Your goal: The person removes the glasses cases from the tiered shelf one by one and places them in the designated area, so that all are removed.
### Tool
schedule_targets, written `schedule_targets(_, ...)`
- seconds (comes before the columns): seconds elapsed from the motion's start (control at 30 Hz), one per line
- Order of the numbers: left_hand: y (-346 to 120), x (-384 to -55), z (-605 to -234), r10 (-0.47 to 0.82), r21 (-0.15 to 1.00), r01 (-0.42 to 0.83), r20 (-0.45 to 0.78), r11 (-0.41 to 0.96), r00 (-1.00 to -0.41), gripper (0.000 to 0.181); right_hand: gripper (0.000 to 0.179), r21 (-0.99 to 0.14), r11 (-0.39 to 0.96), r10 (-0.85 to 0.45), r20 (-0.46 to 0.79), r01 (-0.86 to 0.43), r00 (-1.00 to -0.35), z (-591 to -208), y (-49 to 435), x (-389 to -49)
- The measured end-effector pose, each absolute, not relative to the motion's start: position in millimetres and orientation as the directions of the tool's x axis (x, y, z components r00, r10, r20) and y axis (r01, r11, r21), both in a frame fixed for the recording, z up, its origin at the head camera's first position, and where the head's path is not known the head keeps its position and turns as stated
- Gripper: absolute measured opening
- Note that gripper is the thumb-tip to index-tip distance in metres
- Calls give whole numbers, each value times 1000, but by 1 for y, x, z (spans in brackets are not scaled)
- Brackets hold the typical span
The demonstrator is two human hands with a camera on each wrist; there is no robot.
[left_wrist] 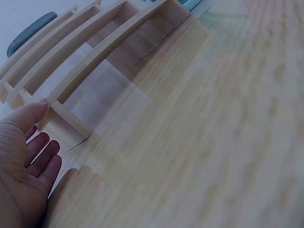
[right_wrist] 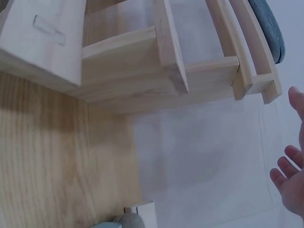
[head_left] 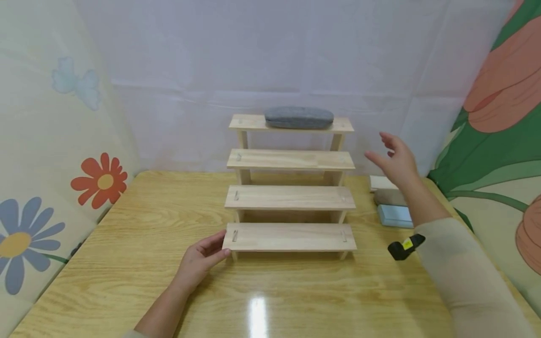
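Note:
A wooden stepped display stand (head_left: pixel 289 197) with several shelves stands on the table, and a grey glasses case (head_left: pixel 299 117) lies along its top shelf. At the left end of the lowest shelf, my left hand (head_left: pixel 198 263) grips the corner, its thumb (left_wrist: pixel 34 114) at the front edge and the index finger behind. The other fingers are loosely bent below. My right hand (head_left: pixel 397 162) is in the air to the right of the upper shelves, holding nothing, thumb and fingers spread apart. In the right wrist view it sits at the right edge, just beyond the top shelf's end.
Right of the stand, a light blue case (head_left: pixel 395 216), a brown case (head_left: pixel 390 197) and a white box (head_left: pixel 382 183) lie one behind another, partly covered by the right forearm. A pale curtain (head_left: pixel 190 131) hangs behind the wooden table (head_left: pixel 127 263). Flower-patterned cloths flank both sides.

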State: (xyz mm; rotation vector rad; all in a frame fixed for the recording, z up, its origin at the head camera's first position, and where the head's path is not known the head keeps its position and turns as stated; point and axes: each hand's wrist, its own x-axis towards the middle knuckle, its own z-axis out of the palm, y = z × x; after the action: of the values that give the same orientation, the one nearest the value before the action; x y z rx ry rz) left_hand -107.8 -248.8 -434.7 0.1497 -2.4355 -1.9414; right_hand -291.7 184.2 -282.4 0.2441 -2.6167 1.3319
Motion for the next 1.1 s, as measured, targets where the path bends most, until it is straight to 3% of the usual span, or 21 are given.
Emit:
schedule_targets(0.53, -248, -108, -433, -87, 973, -58, -39, 224, -995, 57, 73, -756, 565, -143, 305, -330, -942, -255, 143, -310)
schedule_targets(1.1, -249, -106, -433, -88, 974, -62, -43, 220, -995, 57, 78, -772, 552, -183, 258, -316, -949, -236, 104, -322)
